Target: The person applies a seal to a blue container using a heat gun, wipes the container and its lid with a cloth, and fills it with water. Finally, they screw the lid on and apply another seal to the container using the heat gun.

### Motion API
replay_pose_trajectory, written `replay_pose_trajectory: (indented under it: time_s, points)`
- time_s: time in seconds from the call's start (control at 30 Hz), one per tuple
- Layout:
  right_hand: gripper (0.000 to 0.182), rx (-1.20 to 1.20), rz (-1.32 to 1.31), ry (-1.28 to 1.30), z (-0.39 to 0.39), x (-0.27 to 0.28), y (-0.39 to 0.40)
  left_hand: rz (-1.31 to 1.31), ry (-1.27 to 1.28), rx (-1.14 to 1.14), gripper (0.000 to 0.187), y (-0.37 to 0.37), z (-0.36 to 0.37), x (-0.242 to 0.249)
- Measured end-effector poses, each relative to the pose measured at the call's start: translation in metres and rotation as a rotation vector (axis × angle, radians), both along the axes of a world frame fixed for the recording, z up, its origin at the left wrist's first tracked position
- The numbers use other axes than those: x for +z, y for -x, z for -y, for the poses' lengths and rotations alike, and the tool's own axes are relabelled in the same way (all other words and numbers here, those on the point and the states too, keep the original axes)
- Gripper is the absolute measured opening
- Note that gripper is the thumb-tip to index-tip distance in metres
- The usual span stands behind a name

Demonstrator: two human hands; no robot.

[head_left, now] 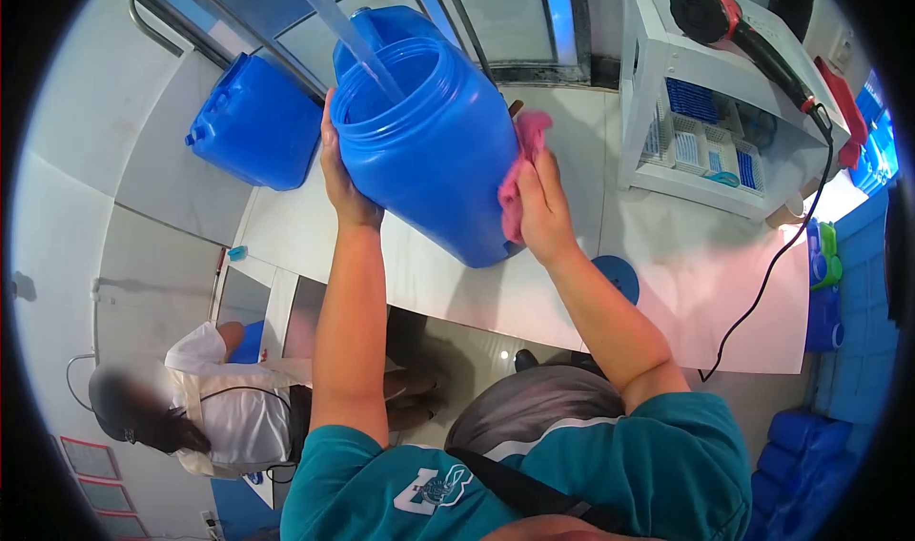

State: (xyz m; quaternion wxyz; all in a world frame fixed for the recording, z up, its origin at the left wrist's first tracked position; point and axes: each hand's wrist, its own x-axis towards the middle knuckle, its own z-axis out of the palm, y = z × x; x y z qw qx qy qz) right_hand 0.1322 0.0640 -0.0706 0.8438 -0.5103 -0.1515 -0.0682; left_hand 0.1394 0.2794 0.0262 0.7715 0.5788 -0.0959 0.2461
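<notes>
A blue plastic drum [448,160] with a wide threaded mouth is tilted on the white counter. My left hand [345,174] is wrapped round its side just below the mouth, thumb up along the rim. Pressed against the opposite side, my right hand [543,207] grips a pink cloth [522,174]. A clear tube [341,28] slants down from above into the open mouth. By my right forearm lies a round blue lid [617,279], partly covered by the arm. Behind the drum stands another blue container [400,21], largely hidden.
A second blue jerrycan [253,122] stands at the back left. On the right, a white shelf unit [667,64] holds small baskets, with a black and red heat gun [734,31] on top, its cord trailing over the counter [705,293]. A person [238,408] is at lower left.
</notes>
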Motion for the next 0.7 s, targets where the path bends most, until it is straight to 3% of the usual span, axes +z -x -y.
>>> replay_pose_trajectory:
  time_s: [0.03,0.1,0.17,0.23,0.3,0.37,0.5,0.6,0.67,0.7]
  points:
    - [0.042,-0.044,0.204,-0.012,-0.001,0.041,0.012,-0.002,0.021,-0.023,0.075,-0.001,-0.002,-0.002]
    - [0.044,-0.097,0.243,0.039,-0.003,0.101,-0.005,-0.008,0.041,-0.040,0.076,0.001,-0.004,-0.003]
    - [0.045,0.088,0.301,0.400,0.012,0.135,-0.060,0.004,0.033,-0.037,0.075,-0.001,-0.003,-0.001]
    - [0.048,0.281,0.210,0.313,-0.003,0.146,-0.110,0.007,0.017,-0.039,0.074,-0.003,-0.003,0.000]
    - [0.050,0.326,0.054,0.247,-0.011,0.137,-0.125,0.003,0.000,-0.043,0.073,-0.002,-0.005,-0.003]
    - [0.052,0.368,-0.082,0.185,-0.015,0.122,-0.124,0.022,0.061,-0.061,0.048,-0.006,-0.008,-0.007]
    - [0.056,0.247,-0.099,-0.021,-0.003,0.029,-0.105,0.044,-0.002,-0.045,0.070,-0.001,0.000,0.000]
    - [0.052,0.059,-0.024,-0.075,-0.009,0.035,-0.022,0.044,0.000,-0.043,0.069,-0.004,0.000,0.000]
    - [0.047,-0.685,0.460,0.398,-0.034,0.042,0.012,0.017,0.006,-0.023,0.070,-0.004,-0.003,-0.004]
    - [0.047,-0.685,0.447,0.404,-0.049,0.041,0.021,0.004,0.007,-0.027,0.070,-0.003,-0.006,-0.006]
